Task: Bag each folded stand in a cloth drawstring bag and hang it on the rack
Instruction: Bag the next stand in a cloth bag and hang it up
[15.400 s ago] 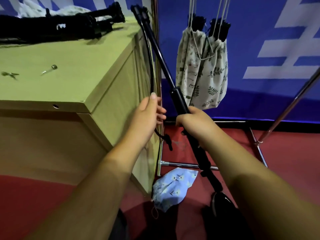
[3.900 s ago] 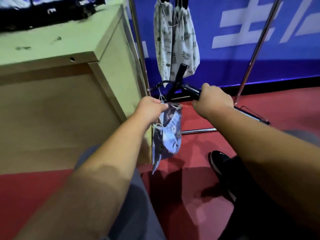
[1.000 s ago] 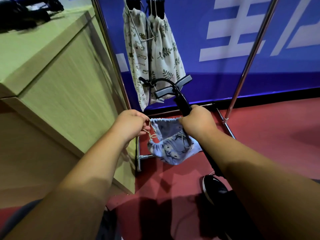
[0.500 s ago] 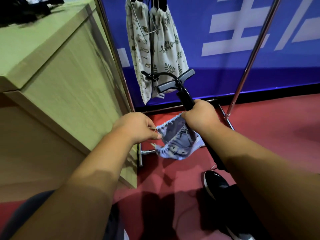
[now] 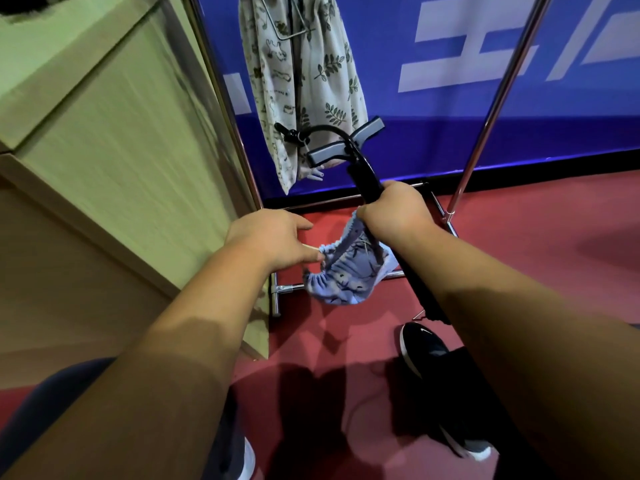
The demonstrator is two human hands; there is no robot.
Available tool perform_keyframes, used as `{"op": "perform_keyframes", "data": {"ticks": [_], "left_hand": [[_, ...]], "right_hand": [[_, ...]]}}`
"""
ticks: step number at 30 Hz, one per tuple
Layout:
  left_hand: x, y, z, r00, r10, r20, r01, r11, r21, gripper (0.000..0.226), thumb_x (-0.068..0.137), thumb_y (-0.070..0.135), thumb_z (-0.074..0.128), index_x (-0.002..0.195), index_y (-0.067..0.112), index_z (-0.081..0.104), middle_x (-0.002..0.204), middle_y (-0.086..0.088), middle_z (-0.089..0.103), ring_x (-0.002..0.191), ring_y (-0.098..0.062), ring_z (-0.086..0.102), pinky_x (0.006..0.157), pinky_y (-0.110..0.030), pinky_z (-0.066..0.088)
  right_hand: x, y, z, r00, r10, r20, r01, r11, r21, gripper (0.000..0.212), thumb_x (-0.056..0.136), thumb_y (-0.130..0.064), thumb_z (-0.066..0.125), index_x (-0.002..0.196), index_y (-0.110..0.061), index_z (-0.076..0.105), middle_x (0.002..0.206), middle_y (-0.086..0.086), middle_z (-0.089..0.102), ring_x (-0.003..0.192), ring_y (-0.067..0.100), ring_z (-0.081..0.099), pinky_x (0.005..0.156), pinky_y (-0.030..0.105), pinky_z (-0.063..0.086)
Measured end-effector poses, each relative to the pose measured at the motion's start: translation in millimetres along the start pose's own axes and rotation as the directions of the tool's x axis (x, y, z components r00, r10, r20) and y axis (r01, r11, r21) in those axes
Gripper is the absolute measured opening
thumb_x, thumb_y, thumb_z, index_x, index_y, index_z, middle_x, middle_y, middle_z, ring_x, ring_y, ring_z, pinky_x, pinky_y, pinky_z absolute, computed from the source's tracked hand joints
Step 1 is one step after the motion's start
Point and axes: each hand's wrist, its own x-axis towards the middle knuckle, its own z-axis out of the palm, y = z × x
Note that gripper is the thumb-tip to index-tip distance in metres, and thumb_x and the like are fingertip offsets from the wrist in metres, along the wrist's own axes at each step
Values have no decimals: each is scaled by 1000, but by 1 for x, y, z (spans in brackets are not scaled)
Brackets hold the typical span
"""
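My right hand (image 5: 394,211) grips the black folded stand (image 5: 363,174) near its top, together with one side of the light blue drawstring bag (image 5: 346,275). The stand slants down past my forearm toward the floor, its grey clamp head (image 5: 346,142) and curved black cable pointing up. My left hand (image 5: 273,237) pinches the bag's beige drawstring at the gathered rim. The bag's mouth is stretched between my two hands and its body hangs below them. Two cream leaf-print bags (image 5: 304,84) hang on the rack (image 5: 221,95).
A light wooden cabinet (image 5: 114,150) stands close at the left, beside the rack's chrome upright. Another chrome pole (image 5: 491,109) slants at the right before a blue banner wall. The rack's base bars (image 5: 287,289) lie on the red floor. My black shoe (image 5: 422,348) is below the stand.
The view has shifted closer and lower. My left hand has pulled the drawstring slightly left and the bag's mouth has tipped more on edge. My right hand keeps its grip on the stand.
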Motion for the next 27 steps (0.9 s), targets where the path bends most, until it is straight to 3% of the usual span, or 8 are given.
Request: {"op": "perform_keyframes", "data": {"ticks": [3, 5, 7, 9, 13, 17, 23, 27], "left_hand": [[5, 7, 10, 998, 16, 65, -12, 999, -53, 88, 59, 97, 61, 139, 57, 58, 121, 9, 66, 126, -20, 62, 100, -40, 55], [11, 10, 19, 998, 60, 29, -56, 992, -111, 72, 64, 91, 55, 124, 54, 70, 98, 11, 59, 113, -21, 67, 94, -40, 57], [17, 11, 25, 995, 80, -60, -88, 984, -154, 32, 86, 64, 64, 103, 40, 77, 83, 13, 62, 97, -23, 69, 83, -36, 58], [22, 12, 29, 986, 49, -158, -89, 963, -256, 17, 98, 39, 63, 87, 27, 68, 83, 6, 66, 89, -25, 66, 75, -32, 51], [27, 13, 25, 982, -65, -176, -41, 842, -537, 25, 102, 30, 58, 80, 17, 59, 81, -4, 69, 80, -29, 65, 72, -36, 51], [22, 14, 16, 979, -140, -146, 12, 761, -649, 27, 100, 28, 56, 80, 12, 62, 69, -3, 62, 63, -23, 55, 58, -31, 41], [14, -7, 12, 982, -174, -68, 89, 758, -647, 39, 100, 40, 65, 79, 7, 67, 63, -6, 55, 56, -23, 46, 50, -26, 32], [9, -23, 10, 979, -199, 43, 167, 667, -726, 27, 98, 36, 69, 78, 17, 67, 67, -10, 48, 46, -20, 34, 47, -22, 27]], "right_hand": [[0, -1, -1, 1000, 1, 10, -1, 1000, 3, 12, 77, -18, 72, 82, -15, 61, 77, 3, 61, 75, 28, 58, 52, 30, 36], [1, -2, -1, 1000, 7, 5, -7, 1000, 2, 12, 76, -18, 72, 80, -14, 62, 75, 3, 60, 75, 29, 58, 52, 30, 36], [0, -2, -2, 1000, 4, 1, -4, 1000, 9, 13, 78, -18, 71, 78, -14, 59, 72, 3, 58, 75, 30, 58, 54, 31, 37], [0, -1, -4, 1000, 0, 0, 0, 1000, 15, 13, 80, -18, 70, 79, -15, 58, 72, 3, 57, 77, 32, 58, 61, 31, 38], [0, 0, -11, 1000, 1, 12, -2, 999, 51, 16, 82, -21, 75, 90, -11, 66, 84, 10, 70, 87, 34, 69, 69, 36, 50], [-5, 4, -13, 996, 22, 87, -42, 972, 231, 29, 83, -38, 83, 97, -13, 77, 89, 9, 79, 78, 29, 78, 82, 42, 61], [-11, 10, -10, 964, -53, 262, -26, 957, 290, 14, 84, -1, 74, 85, -12, 66, 74, 8, 69, 71, 25, 72, 82, 58, 65], [-20, 12, -11, 933, -48, 357, -43, 969, 243, 16, 84, 6, 68, 85, -10, 65, 73, 10, 66, 69, 27, 68, 82, 55, 65]]}}
